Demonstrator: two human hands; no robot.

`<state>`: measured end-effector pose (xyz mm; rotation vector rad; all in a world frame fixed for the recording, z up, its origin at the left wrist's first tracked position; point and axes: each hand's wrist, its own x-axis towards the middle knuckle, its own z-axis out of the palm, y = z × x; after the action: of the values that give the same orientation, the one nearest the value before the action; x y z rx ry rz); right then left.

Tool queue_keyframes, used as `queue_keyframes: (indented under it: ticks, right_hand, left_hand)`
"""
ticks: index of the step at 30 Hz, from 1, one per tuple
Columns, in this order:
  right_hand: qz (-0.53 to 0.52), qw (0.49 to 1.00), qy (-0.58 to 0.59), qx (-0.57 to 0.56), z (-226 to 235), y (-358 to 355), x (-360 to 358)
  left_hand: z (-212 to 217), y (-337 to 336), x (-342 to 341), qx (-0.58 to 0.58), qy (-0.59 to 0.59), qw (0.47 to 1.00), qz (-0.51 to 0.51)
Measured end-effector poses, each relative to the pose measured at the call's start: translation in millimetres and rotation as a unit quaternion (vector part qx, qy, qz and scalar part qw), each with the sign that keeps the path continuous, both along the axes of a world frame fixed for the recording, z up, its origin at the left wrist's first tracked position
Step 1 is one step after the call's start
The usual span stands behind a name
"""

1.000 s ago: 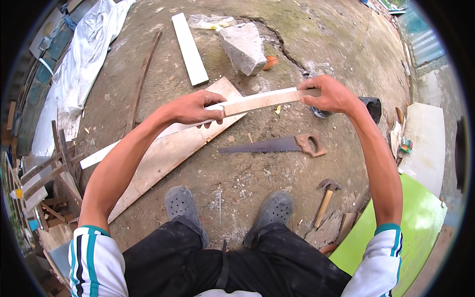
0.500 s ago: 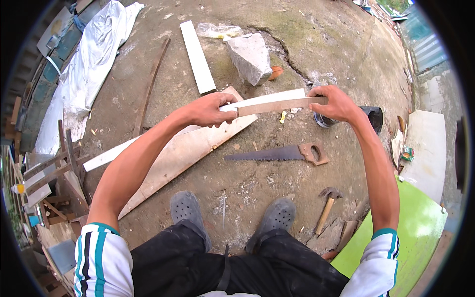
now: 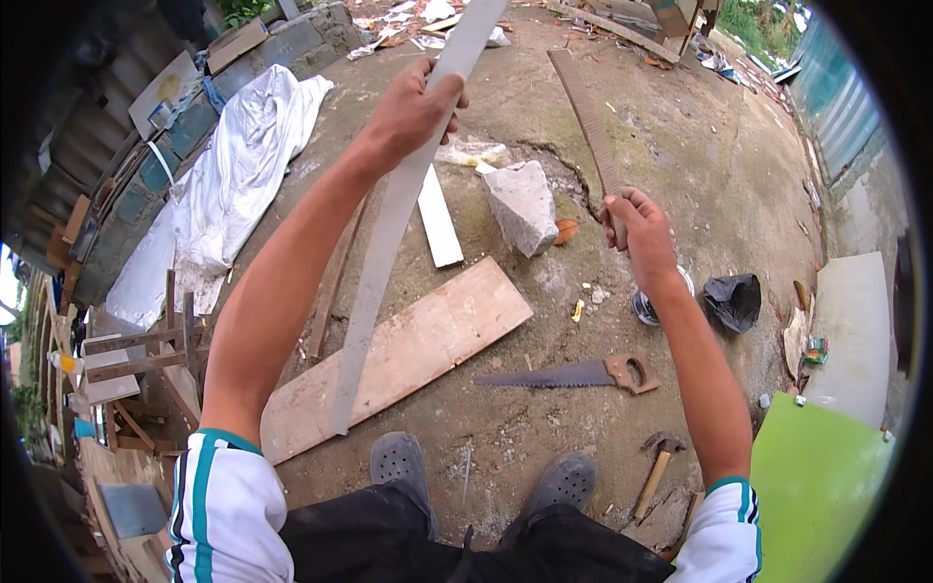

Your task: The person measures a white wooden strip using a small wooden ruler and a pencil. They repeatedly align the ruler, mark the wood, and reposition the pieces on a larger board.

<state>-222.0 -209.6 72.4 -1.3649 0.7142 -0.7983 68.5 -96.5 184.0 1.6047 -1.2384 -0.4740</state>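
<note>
My left hand [image 3: 413, 112], raised at the upper left of the middle, is closed around a long pale wood strip [image 3: 377, 262]. The strip runs from the top edge down across a brown board [image 3: 428, 340] lying on the ground. On the right, my right hand [image 3: 639, 228] grips the lower end of a shorter, thin brown wood strip [image 3: 583, 121], which points up and away. A handsaw [image 3: 559, 375] with a wooden handle lies flat below my hands. Beyond the board is a short white plank [image 3: 440, 223].
A grey stone block [image 3: 523, 206] sits beyond the board. Below my right forearm are a tin can [image 3: 645, 309] and a black plastic bag [image 3: 734, 303]. A hammer [image 3: 658, 473] lies near my right foot, beside a green panel [image 3: 821, 476]. White sheeting [image 3: 228, 185] and scrap wood fill the left.
The two strips, earlier held together crosswise between both hands, are now apart. My left hand has lifted the pale strip upward; my right holds the brown strip pointing away. The view has shifted.
</note>
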Motion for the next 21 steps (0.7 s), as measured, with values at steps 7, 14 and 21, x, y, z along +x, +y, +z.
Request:
queue_keyframes:
  ticks: [7,14,21]
  right_hand:
    - [-0.016,0.997,-0.074,-0.026,45,32,68]
    - [-0.027,0.991,-0.006,-0.132,37,63,102]
    - [-0.032,0.986,-0.03,-0.158,32,83,124]
  left_hand:
    - [74,-12,10,-0.222,0.082,0.968,0.089]
    - [49,10,20,-0.264,0.188,0.935,0.145]
    - [36,40,31,-0.331,0.251,0.884,0.214]
